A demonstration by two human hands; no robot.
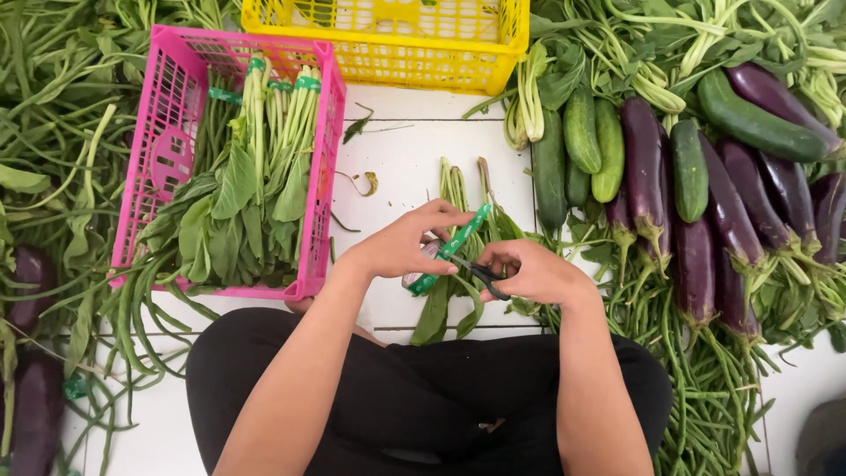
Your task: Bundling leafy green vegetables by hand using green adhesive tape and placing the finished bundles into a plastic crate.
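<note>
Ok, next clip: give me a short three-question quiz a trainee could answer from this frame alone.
1. True or false: the pink crate holds bundled leafy greens.
2. What does the right hand hold? A) a knife B) black-handled scissors C) a cucumber
3. Fill in: the left hand holds a strip of ____ tape over the loose greens on the floor.

Key:
1. True; the bundles are tied with green bands.
2. B; the scissors point at the tape.
3. Green; the tape roll sits under the left fingers. Cucumbers and eggplants lie to the right, a yellow crate above.
</note>
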